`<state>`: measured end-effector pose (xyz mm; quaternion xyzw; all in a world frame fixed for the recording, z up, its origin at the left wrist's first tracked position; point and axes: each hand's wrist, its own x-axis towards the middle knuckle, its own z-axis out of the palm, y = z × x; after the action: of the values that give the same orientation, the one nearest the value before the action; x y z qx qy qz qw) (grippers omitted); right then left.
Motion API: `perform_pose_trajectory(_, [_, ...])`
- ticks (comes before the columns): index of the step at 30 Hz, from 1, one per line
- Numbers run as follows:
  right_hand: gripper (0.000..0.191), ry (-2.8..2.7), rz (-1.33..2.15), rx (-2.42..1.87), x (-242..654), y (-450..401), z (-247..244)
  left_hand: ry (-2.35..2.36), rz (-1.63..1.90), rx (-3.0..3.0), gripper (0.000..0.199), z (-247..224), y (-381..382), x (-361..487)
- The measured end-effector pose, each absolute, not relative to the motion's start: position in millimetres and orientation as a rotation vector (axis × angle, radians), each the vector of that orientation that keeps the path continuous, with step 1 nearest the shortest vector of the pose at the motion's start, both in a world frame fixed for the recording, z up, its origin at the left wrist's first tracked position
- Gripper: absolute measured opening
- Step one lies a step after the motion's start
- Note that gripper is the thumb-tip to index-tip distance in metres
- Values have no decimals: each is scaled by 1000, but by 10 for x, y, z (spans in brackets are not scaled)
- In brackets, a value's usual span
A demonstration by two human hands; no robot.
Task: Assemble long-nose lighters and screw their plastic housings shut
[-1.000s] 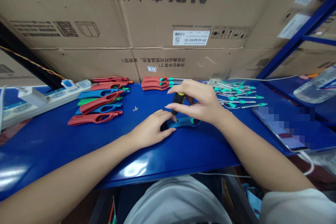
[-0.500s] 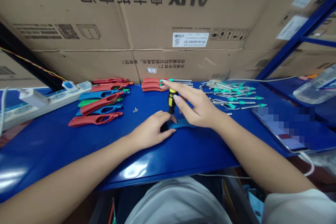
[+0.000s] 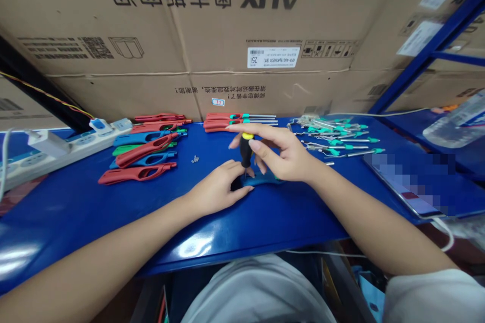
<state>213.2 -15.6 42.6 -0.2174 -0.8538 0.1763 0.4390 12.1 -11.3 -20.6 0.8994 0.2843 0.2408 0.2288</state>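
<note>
Upright between my hands stands a black and yellow screwdriver [image 3: 246,152], its tip down on a blue lighter handle [image 3: 261,179] that lies on the table. My right hand [image 3: 282,154] grips the screwdriver's handle with thumb and fingers, the forefinger stretched over the top. My left hand [image 3: 217,186] holds the near end of the blue lighter handle against the table, thumb on one side and fingers on the other. The spot where the tip meets the handle is partly hidden by my left fingers. A few small screws [image 3: 195,159] lie left of my hands.
Red, blue and green lighter handles [image 3: 138,174] lie at the left, by a white power strip [image 3: 83,141]. Red lighters with metal rods [image 3: 261,117] lie at the back. Several metal rods with teal parts [image 3: 341,141] and a phone [image 3: 405,186] are at the right. Cardboard [image 3: 227,25] stands behind.
My right hand's fingers have shifted round the screwdriver, and its handle has turned, showing less yellow. My left hand and the blue lighter handle stay in place.
</note>
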Motion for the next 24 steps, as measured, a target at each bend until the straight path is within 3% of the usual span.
perform_pose_trajectory(7, [26, -2115, -43, -578, 2186, -108, 412, 770, 671, 2471, 20, -200, -112, 125])
perform_pose_trajectory(13, [34, -2141, 296, -550, 2164, -119, 437, 791, 653, 2480, 19, -188, -117, 127])
perform_pose_trajectory(16, [22, -2092, 196, -606, 2146, -119, 427, 777, 663, 2471, 19, -187, -117, 131])
perform_pose_trajectory(20, [22, -2080, 26, -648, 2145, -127, 411, 779, 657, 2476, 18, -188, -116, 133])
perform_pose_trajectory(24, [35, -2121, 286, -618, 2152, -135, 423, 800, 642, 2488, 17, -188, -120, 130])
